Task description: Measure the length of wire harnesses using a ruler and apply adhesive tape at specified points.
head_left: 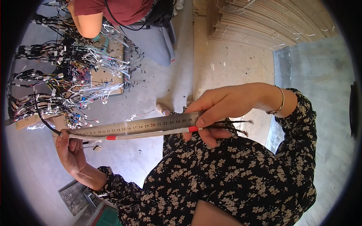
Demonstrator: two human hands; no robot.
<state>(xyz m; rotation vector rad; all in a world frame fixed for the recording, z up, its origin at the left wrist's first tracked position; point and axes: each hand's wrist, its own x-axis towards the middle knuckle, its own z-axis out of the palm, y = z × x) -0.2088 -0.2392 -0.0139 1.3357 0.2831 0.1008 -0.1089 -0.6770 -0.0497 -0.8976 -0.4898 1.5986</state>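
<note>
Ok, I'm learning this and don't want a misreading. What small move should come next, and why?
I'd probably ease the right hand slightly rightward: its thumb covers marks at that end of the metal ruler, beside a red band on the white-wrapped cable. The left hand grips the other end, so things should stay fairly steady.

Shiny metal ruler (139, 126), matt cloth sleeves (304, 113)

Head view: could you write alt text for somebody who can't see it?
A person's left hand and right hand hold a steel ruler alongside a red-banded, white-wrapped cable. Beyond are dense wire bundles, another person in maroon and stacked cardboard.
</note>
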